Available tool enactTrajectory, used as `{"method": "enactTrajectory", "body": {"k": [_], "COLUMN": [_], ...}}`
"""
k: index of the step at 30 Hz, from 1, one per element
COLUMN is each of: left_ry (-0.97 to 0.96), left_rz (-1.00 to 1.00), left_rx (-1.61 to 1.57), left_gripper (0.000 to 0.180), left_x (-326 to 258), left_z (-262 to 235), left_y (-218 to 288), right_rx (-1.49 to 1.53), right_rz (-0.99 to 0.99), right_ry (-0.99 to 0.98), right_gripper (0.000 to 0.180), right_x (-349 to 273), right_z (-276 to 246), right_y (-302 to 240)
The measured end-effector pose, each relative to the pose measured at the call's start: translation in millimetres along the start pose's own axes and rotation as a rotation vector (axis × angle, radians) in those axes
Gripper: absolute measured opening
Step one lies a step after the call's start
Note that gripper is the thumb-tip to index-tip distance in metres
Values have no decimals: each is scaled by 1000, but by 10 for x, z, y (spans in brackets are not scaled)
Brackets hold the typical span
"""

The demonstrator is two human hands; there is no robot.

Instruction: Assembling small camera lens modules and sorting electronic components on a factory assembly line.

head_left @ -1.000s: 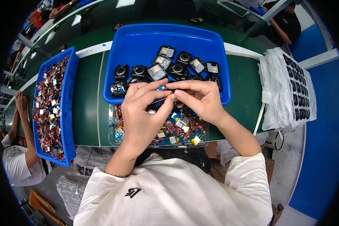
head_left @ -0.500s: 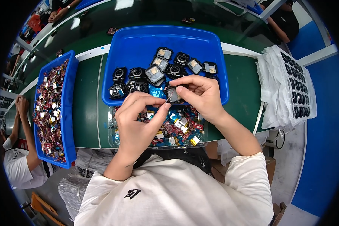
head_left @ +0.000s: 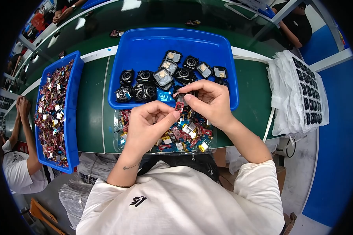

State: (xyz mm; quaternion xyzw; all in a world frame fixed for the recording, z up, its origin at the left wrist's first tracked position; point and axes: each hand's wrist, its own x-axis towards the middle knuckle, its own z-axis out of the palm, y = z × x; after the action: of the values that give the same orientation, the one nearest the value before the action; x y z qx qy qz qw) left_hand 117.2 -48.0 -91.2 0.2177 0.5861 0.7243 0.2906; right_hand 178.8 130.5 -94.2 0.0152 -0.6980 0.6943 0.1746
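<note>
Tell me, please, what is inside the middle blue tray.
Black watch cases, some showing pale interiors, lie inside the blue tray; whatever the right hand covers cannot be seen.

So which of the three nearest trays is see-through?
The clear tray, partly hidden by your left hand, heaped with loose boards. The wide tray of watch cases beyond it and the long tray at left are both blue.

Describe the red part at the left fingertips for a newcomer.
Find the central blue bin. At its near edge, the right hand grips a dark case; just below, the left hand pinches the red part. Unlike the loose red boards beneath, it's held up.
</note>
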Motion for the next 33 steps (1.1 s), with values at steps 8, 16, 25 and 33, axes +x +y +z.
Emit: {"method": "enactTrajectory", "body": {"k": [8, 16, 25, 33], "left_ry": [-19, 42, 170, 161], "left_rz": [-9, 12, 77, 75], "left_rx": [-16, -25, 13, 117], "left_gripper": [6, 5, 13, 12], "left_x": [13, 14, 40, 49], "left_z": [13, -26, -7, -46], "left_y": [-48, -16, -39, 26], "right_rx": [-201, -211, -100, -340], "right_rz": [-101, -213, -113, -359], "right_ry": [60, 9, -65, -280], "right_gripper": [15, 17, 23, 24], "right_x": [-45, -31, -46, 79], "right_z": [44, 64, 66, -81], "right_y": [12, 5, 4, -120]}}
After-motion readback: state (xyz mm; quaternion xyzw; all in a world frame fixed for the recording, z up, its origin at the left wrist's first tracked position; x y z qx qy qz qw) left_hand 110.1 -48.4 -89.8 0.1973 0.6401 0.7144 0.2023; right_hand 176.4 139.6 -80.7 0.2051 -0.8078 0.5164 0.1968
